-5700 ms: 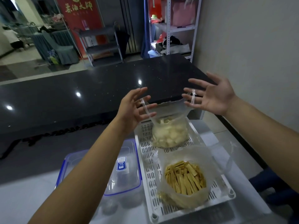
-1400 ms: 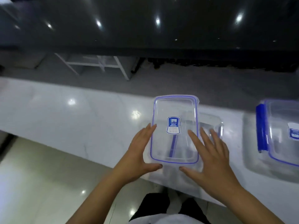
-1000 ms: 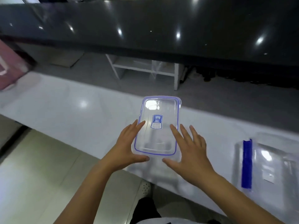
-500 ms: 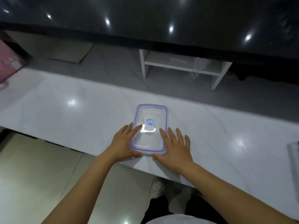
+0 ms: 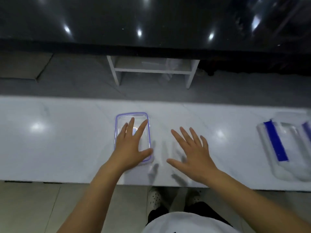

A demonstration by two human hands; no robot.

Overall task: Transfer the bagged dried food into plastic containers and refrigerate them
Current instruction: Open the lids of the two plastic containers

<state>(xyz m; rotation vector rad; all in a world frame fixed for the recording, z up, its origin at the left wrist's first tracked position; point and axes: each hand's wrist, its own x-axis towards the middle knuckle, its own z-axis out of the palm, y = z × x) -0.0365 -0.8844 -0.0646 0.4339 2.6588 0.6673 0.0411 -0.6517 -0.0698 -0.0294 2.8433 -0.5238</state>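
Observation:
A clear plastic lid with a blue rim (image 5: 146, 132) lies flat on the white marble counter (image 5: 67, 140). My left hand (image 5: 132, 145) rests on it with straight, spread fingers. My right hand (image 5: 191, 152) hovers just right of the lid, fingers spread, holding nothing. At the far right stands a clear plastic container with blue clips (image 5: 286, 145), blurred by motion. The bagged dried food is out of view.
Beyond the counter lies a grey floor strip with a white low shelf frame (image 5: 151, 71) under a long black glossy counter (image 5: 151, 22). My shoes and the tiled floor show below the counter's near edge.
My left hand has slid onto the top of the lid. My right hand has come off the lid and moved right. The container at the right has come into view.

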